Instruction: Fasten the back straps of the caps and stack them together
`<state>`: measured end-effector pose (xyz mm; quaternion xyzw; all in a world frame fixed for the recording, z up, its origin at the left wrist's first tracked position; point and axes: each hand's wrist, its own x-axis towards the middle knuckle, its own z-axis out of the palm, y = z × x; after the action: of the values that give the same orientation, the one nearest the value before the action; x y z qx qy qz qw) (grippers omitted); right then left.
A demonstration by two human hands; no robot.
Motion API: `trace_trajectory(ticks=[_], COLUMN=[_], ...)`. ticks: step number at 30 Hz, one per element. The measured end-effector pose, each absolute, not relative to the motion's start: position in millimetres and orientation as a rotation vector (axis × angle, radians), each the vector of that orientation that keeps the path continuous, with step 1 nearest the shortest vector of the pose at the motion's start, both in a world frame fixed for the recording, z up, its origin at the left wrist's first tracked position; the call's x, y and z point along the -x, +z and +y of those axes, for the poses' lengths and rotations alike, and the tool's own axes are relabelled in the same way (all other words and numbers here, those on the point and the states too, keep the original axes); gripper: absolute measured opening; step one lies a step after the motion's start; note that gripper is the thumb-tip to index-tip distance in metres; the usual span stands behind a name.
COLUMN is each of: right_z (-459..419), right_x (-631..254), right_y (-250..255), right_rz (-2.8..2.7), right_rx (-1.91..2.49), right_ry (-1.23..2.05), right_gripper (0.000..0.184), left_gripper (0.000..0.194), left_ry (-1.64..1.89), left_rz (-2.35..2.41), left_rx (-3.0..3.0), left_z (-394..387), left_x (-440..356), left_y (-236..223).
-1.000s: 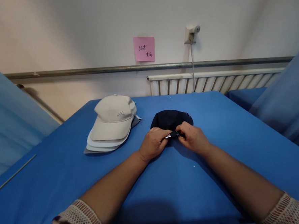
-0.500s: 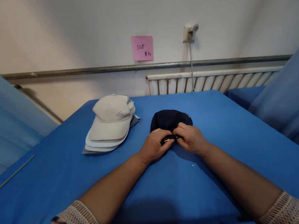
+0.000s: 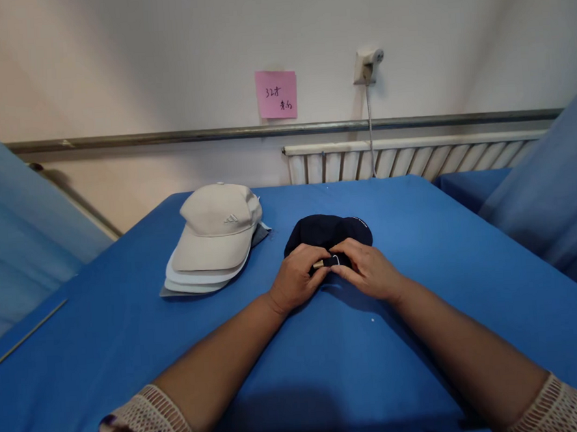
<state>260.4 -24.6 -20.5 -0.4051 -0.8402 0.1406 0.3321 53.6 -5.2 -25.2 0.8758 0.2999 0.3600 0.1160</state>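
A dark navy cap (image 3: 321,230) lies on the blue-covered table in front of me, its strap side toward me. My left hand (image 3: 301,277) grips the left part of the strap between thumb and fingers, close to a small metal buckle (image 3: 318,264). Pinching the strap's right part is my right hand (image 3: 365,269), its fingertips almost meeting those of the left. A black strap end with a white mark (image 3: 334,261) shows between the hands. The cap's far side and brim are mostly hidden.
Left of the cap stands a stack of caps, a beige one (image 3: 217,210) on top of white and grey ones. A thin stick (image 3: 27,336) lies at the table's left edge. Blue curtains (image 3: 15,226) hang on both sides; behind are a radiator (image 3: 412,156) and a metal rail (image 3: 190,136).
Both hands have shifted slightly on the strap, and the buckle and strap end show more plainly. The cap's crown has spread a little to the left.
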Motion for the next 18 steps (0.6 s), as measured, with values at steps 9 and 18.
trace_trajectory(ticks=[9, 18], right_z=[-16, -14], right_x=[-264, -277], right_y=[-32, -26], right_rz=[-2.143, -2.271], right_rx=[1.056, 1.249], right_ry=[0.418, 0.163], right_gripper=[0.007, 0.013], left_gripper=[0.025, 0.023], left_ry=[0.959, 0.883], left_rz=[0.932, 1.006], left_rx=[-2.544, -2.454], left_z=[-5, 3], left_x=[-54, -50], left_y=[-25, -30])
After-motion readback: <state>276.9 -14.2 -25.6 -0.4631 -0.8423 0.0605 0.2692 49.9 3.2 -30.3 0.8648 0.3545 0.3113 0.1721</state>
